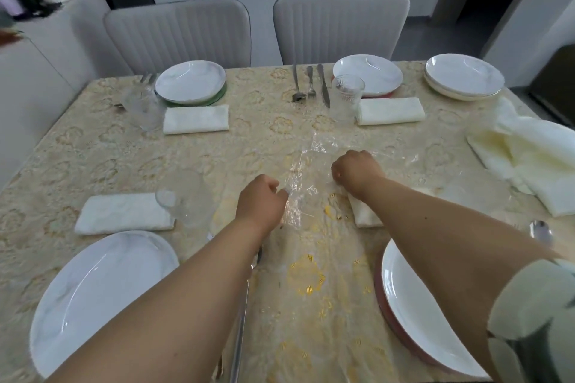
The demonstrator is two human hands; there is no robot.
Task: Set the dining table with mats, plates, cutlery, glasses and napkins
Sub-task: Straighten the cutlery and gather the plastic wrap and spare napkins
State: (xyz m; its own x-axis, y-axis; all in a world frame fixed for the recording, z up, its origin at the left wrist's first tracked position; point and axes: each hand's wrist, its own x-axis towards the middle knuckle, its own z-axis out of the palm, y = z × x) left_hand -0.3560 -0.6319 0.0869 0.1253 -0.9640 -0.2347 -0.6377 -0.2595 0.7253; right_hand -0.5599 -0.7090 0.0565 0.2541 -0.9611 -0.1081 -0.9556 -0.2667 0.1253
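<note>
both forearms reached out over the middle of the surface (93, 146), which was covered by a beige flowered cloth under a clear plastic sheet (314, 162). the left hand (259, 200) was curled into a loose fist with its fingertips at a wrinkled ridge of that sheet, apparently pinching it, though the grip itself was partly hidden. the right hand (357, 171) was also curled, knuckles up, resting on the plastic just above a folded napkin (364, 211) that lay partly under the wrist; i could not tell whether that grip held anything. at the near left sat a white plate (93, 298), with a folded white napkin (124, 213) beyond it and a clear glass (183, 199) touching that napkin's right end. at the near right a second plate (426, 314) rested on a red mat (381, 289), and a spoon (541, 232) lay just beyond the right forearm. across the surface, the far left plate (190, 81) stood on a green mat (214, 98) with a napkin (196, 119) in front and a glass (141, 109) beside it. the far right plate (367, 74) had a glass (347, 98), a rolled napkin (390, 111) and three pieces of cutlery (309, 84) near it. stacked spare plates (465, 76) and loose napkins (535, 158) lay at the right edge, and two grey chairs (340, 28) stood behind
</note>
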